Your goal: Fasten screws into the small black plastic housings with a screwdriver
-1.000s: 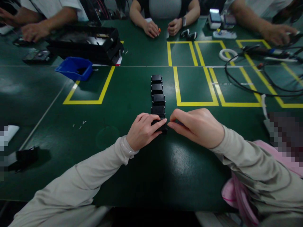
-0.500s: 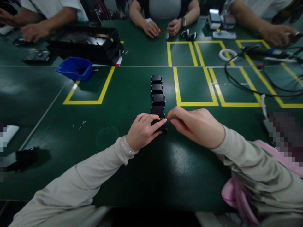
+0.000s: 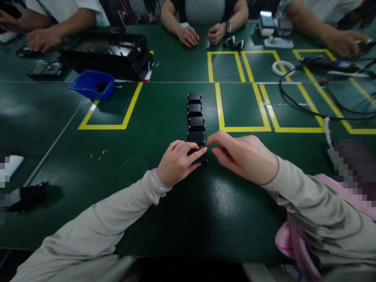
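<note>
Several small black blocks (image 3: pixel 196 123) with shiny bits at their corners stand in a column on the green table. My left hand (image 3: pixel 179 162) is closed around the nearest black block (image 3: pixel 201 158), its fingers lying across the top and along the near side. Just right of that block is my right hand (image 3: pixel 243 156), thumb and index finger curled together. Between them shows part of a thin dark tool (image 3: pixel 223 150), mostly hidden by the fingers. Its tip seems to point at the block's right side; whether it touches I cannot tell.
Tiny silvery pieces (image 3: pixel 101 155) lie to the left. Beyond are a blue scoop-shaped bin (image 3: pixel 92 84) and a black tray (image 3: pixel 117 51). Yellow tape (image 3: pixel 245 129) marks boxes on the table; a black cable (image 3: pixel 296 103) loops at right. Co-workers' hands (image 3: pixel 188 36) rest across the table.
My right hand has shifted very slightly, with its index finger a touch higher and further left. My left hand and the blocks stay where they were.
</note>
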{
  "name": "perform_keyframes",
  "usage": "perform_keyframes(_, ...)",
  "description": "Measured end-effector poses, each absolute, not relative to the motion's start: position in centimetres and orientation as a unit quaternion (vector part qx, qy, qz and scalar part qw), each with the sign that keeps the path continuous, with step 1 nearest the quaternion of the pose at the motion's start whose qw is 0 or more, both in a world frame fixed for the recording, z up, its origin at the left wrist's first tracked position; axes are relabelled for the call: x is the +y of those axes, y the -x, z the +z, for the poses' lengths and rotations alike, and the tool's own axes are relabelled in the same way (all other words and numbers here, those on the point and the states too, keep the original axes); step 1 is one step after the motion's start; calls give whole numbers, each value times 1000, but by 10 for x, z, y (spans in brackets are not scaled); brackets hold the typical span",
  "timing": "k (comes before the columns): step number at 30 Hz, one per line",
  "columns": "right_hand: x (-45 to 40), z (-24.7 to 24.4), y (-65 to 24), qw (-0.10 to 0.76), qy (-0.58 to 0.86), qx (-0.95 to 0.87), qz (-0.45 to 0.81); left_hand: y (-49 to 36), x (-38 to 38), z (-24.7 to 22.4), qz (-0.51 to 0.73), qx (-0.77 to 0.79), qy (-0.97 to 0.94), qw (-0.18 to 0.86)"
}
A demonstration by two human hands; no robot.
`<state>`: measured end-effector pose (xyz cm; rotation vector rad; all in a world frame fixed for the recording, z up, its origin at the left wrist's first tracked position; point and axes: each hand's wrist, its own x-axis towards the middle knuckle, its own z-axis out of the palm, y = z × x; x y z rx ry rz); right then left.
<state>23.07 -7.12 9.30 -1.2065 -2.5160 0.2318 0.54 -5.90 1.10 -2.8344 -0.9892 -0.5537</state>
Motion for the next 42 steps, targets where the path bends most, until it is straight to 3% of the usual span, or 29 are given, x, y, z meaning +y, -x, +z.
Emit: perform_keyframes(42, -70, 90, -232, 151, 424, -889, 80, -4, -59, 8, -177, -326, 928, 33)
